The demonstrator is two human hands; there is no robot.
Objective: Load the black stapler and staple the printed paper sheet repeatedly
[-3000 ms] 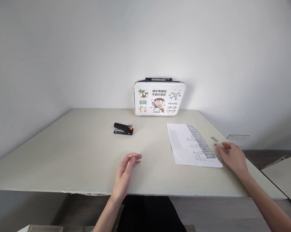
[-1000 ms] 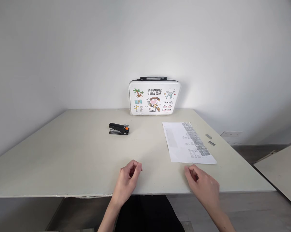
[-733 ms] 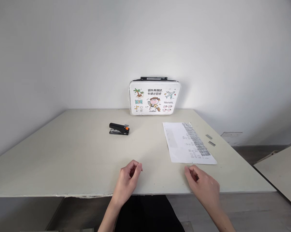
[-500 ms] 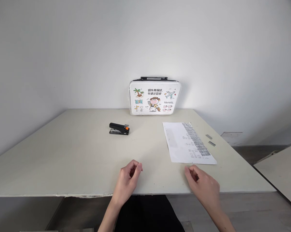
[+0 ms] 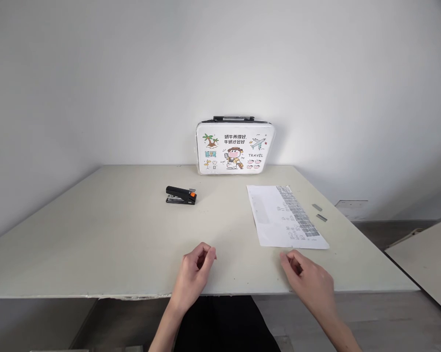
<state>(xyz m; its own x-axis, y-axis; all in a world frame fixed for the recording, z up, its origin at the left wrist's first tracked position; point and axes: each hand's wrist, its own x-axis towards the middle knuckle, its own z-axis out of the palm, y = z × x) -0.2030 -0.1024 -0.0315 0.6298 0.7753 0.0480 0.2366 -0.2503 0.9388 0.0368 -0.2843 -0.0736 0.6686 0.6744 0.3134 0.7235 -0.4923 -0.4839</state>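
My left hand rests near the table's front edge, its fingers curled in a loose fist with nothing showing in it. To its right, my right hand is curled the same way, just below the near edge of a printed paper sheet. A black stapler with an orange part lies on its base beyond my left hand, apart from it. Two small grey strips, likely staples, sit right of the sheet: one flatter strip and one darker strip.
A white case with cartoon prints and a black handle stands upright at the back against the wall. Another small grey piece lies just behind the stapler. The pale table ends at a chipped front edge.
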